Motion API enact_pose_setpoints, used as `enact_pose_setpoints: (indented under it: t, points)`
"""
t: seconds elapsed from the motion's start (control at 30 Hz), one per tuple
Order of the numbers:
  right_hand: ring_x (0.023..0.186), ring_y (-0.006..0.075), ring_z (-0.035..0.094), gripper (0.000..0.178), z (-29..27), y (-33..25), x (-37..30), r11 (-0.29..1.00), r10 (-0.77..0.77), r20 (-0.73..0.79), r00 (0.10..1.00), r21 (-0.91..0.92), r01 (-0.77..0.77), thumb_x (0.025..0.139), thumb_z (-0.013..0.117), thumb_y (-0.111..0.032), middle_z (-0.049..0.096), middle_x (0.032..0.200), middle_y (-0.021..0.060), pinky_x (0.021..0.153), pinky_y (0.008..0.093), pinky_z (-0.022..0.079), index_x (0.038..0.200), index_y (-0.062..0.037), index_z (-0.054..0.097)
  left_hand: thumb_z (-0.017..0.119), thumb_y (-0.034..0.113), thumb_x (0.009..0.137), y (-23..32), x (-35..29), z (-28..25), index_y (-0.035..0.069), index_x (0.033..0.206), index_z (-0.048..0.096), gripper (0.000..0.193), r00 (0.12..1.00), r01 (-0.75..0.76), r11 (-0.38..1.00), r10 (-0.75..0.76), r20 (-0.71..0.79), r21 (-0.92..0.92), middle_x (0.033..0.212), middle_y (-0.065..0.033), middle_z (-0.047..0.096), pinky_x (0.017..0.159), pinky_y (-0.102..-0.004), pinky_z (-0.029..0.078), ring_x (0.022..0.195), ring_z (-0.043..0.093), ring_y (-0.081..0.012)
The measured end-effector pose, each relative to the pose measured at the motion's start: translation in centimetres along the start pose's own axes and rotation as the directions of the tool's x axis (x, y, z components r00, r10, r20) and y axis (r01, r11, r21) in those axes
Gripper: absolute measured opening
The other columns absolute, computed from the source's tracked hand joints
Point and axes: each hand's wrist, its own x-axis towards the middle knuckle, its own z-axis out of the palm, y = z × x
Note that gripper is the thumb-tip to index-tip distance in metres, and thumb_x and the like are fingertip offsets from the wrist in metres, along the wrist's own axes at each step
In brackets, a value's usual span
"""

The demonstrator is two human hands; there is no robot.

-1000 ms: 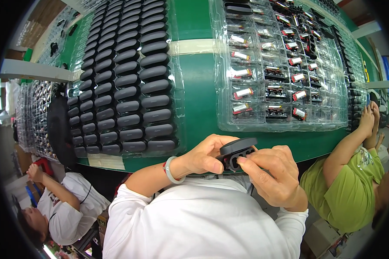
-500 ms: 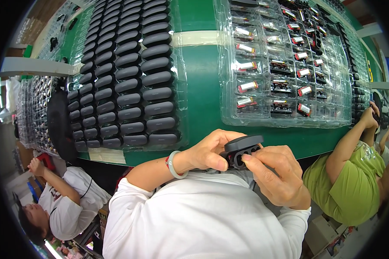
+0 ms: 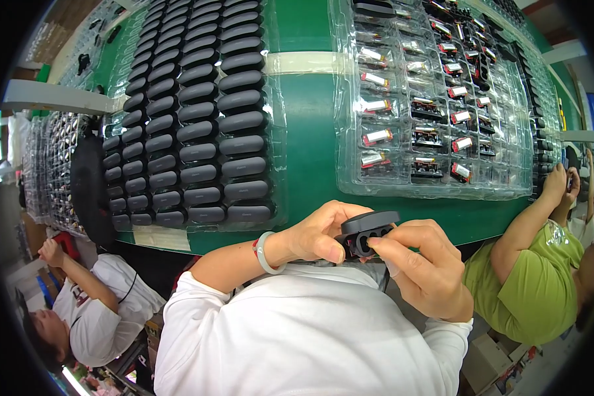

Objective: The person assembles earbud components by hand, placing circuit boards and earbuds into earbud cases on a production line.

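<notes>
Close in front of my body, over the table's near edge, I hold a dark grey oval earbud case (image 3: 369, 221). Its rounded shell is uppermost, and a black inner part with round hollows faces my right hand. My left hand (image 3: 320, 232) grips the case from the left, thumb along its lower side. On the other side, my right hand (image 3: 429, 267) pinches the inner part with thumb and forefinger at one hollow. The fingertips partly hide the inner part, so I cannot tell whether they hold a smaller piece.
Rows of closed dark cases fill a clear tray (image 3: 278, 132) at left. A clear compartment tray (image 3: 435, 188) at right holds small batteries and black inner parts. Both stand on the green table (image 3: 307, 152). People sit at either side, one in a green shirt (image 3: 528, 290).
The case has tilted slightly between my hands, and my right fingers have shifted a little on the inner part. At right, the neighbouring person's hands have moved.
</notes>
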Motion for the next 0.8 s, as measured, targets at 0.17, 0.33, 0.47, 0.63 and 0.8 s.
enact_pose_setpoints:
  t: [0.17,0.33,0.47,0.63,0.8]
  points:
    - [0.072,0.0209,0.058,0.038,0.22,-0.64,-0.26,0.976,-0.069,0.006,0.998,-0.207,0.069,0.062,0.066,-0.002,0.057,0.088,0.0085,0.057,0.0303,0.043,0.099,-0.0011,0.065,0.081,0.052,0.051,0.35,0.22,0.33,-0.01,0.116,0.052,0.095,0.999,0.027,0.999,-0.027,-0.029,0.019,0.113,-0.0184,0.058,0.094,-0.0345,0.042,0.104,0.058,-0.0246]
    - [0.072,0.0204,0.058,0.039,0.19,-0.95,-0.55,0.976,-0.058,0.001,0.998,-0.208,0.057,0.06,0.067,-0.002,0.057,0.087,0.0074,0.057,0.0293,0.042,0.099,-0.0014,0.065,0.083,0.051,0.05,0.07,0.1,0.26,-0.01,0.117,0.051,0.096,1.0,0.027,1.0,-0.027,-0.016,0.01,0.112,-0.0178,0.058,0.095,-0.0348,0.041,0.104,0.058,-0.0239]
    - [0.073,0.0204,0.058,0.039,0.16,-0.82,-0.52,0.999,0.037,-0.013,0.999,-0.018,-0.037,0.059,0.066,-0.001,0.058,0.087,0.0069,0.057,0.0288,0.042,0.098,-0.0017,0.066,0.082,0.05,0.05,0.04,0.02,0.32,-0.01,0.119,0.05,0.097,0.998,0.064,0.998,-0.064,0.01,-0.002,0.112,-0.0159,0.059,0.093,-0.0321,0.042,0.102,0.058,-0.0215]
    - [0.074,0.0211,0.058,0.04,0.21,-1.0,-0.12,0.997,0.008,0.006,1.0,-0.078,-0.007,0.058,0.066,0.002,0.058,0.086,0.0072,0.059,0.0285,0.043,0.098,-0.0014,0.066,0.082,0.05,0.048,-0.37,0.07,0.18,-0.01,0.12,0.049,0.099,0.996,0.084,0.995,-0.085,-0.012,-0.059,0.111,-0.0148,0.059,0.091,-0.0302,0.043,0.101,0.059,-0.0202]
    - [0.074,0.0212,0.057,0.038,-0.53,-0.78,0.27,0.997,0.081,-0.03,0.996,-0.016,-0.081,0.058,0.065,0.002,0.058,0.086,0.0068,0.06,0.0286,0.044,0.096,-0.0014,0.066,0.082,0.051,0.047,0.11,0.08,0.36,-0.01,0.118,0.05,0.099,0.995,0.099,0.992,-0.101,-0.02,-0.079,0.103,-0.0113,0.06,0.079,-0.0259,0.047,0.09,0.06,-0.0159]
